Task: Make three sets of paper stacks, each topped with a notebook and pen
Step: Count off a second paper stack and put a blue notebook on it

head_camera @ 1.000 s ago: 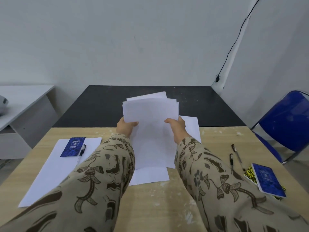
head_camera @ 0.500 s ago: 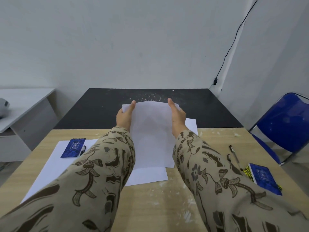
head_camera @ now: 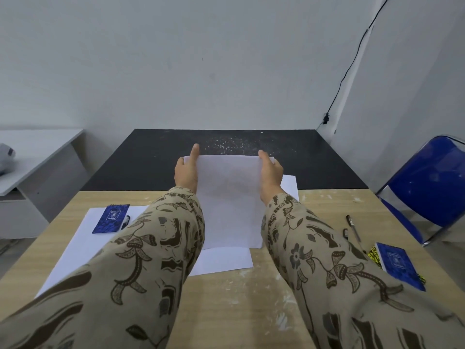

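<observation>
Left hand [head_camera: 186,172] and right hand [head_camera: 271,172] gripping a sheaf of white paper sheets [head_camera: 229,197] by its side edges, fingers [head_camera: 274,164] curling round it, sheaf now squared instead of fanned, leaning lower over the pale wooden surface [head_camera: 226,311]

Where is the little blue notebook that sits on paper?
Start at the wooden table and look to its left side, where a white paper stack lies. The blue notebook rests on that stack's far end with a black pen beside it. The other blue notebook, on the right, lies on a yellow-and-black one, not on paper.
</observation>
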